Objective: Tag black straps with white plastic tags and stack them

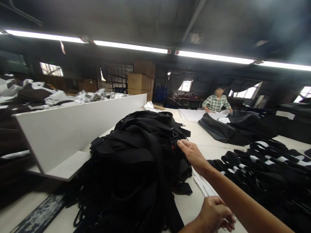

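Observation:
A large heap of black bags with webbing straps (136,155) lies on the white table in front of me. My right hand (191,150) reaches to the heap's right side, thumb and fingers pinching a black strap (174,141) near a small red spot. Lower down, my left hand (216,213) hovers beneath my right forearm, its fingers loosely bent and apart, with nothing visible in it. White paper-like strips (205,184) lie on the table between the heap and my hands.
A white L-shaped board (80,126) stands on the left, with brown and white goods (41,94) behind it. Black bundles with white pieces (262,168) lie to the right. Beyond is a large black sheet-like piece (233,126); a person in a checked shirt (217,103) stands across the table.

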A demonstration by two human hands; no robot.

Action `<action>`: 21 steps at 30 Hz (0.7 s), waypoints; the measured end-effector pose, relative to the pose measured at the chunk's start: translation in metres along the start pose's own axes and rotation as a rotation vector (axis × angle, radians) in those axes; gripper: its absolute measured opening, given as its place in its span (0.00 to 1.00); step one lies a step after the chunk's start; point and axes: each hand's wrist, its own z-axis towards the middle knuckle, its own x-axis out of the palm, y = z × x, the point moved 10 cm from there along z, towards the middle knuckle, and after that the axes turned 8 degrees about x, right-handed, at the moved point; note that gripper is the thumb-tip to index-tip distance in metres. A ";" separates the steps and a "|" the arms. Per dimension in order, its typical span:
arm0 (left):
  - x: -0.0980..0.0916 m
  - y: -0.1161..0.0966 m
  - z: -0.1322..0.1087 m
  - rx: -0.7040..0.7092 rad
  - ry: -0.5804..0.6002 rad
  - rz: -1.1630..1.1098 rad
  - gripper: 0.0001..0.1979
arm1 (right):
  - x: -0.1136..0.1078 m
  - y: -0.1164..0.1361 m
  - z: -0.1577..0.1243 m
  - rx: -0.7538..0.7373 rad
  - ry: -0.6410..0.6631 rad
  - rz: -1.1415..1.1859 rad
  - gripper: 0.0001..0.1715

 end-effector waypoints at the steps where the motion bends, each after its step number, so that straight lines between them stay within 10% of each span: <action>1: 0.000 0.001 -0.001 -0.012 -0.002 0.003 0.07 | -0.013 0.007 -0.004 0.002 -0.009 0.138 0.21; 7: 0.000 -0.001 -0.003 -0.030 0.006 0.007 0.10 | -0.116 0.069 -0.036 -0.248 -0.203 0.602 0.12; 11: -0.001 -0.021 -0.003 0.014 0.032 -0.079 0.12 | -0.150 0.062 -0.076 -0.242 -0.233 0.775 0.17; 17: -0.018 -0.082 0.001 0.121 0.008 -0.464 0.17 | -0.104 -0.036 -0.166 0.073 -0.253 0.858 0.18; 21: -0.036 -0.078 0.011 0.034 -0.135 -0.548 0.08 | -0.060 -0.103 -0.225 0.305 -0.292 0.898 0.22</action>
